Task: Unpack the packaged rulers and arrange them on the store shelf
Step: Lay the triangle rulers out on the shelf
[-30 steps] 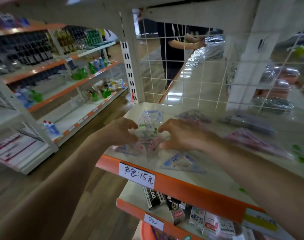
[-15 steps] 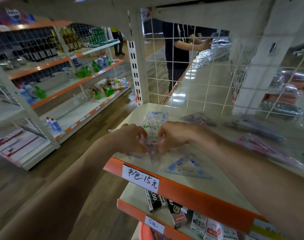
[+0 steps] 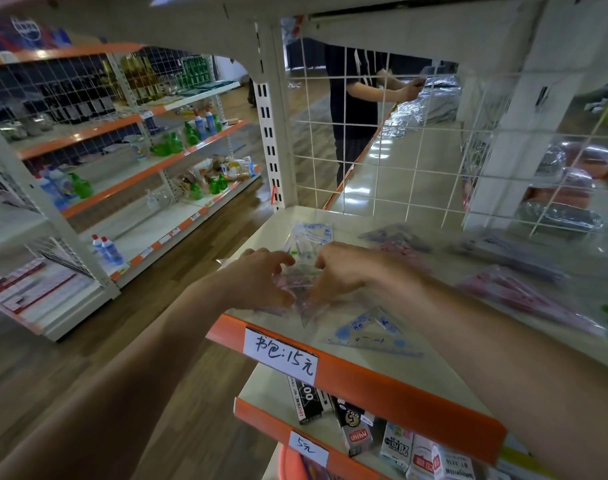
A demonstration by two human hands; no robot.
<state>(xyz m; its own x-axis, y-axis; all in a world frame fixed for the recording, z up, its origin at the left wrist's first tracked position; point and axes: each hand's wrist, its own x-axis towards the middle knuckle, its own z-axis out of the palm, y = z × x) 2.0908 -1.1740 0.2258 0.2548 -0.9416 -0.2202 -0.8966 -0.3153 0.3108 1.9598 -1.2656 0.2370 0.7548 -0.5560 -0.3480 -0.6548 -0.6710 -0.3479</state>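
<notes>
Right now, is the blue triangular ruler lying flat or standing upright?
Flat. The blue transparent triangular ruler lies with its whole face on the cream metal shelf.

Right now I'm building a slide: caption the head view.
Left hand and right hand pinch a clear ruler packet at the orange-edged shelf, beside a blue set square.

left hand (image 3: 257,282), right hand (image 3: 344,271), gripping ruler packet (image 3: 297,280)

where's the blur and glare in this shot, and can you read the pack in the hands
Head view: the wide lens tilts the upright; the right side is smeared, so the pink packs are soft; glare streaks the far shelf; the price label is sharp; the clear pack pinched by left hand and right hand is faint, its print unreadable.
</notes>
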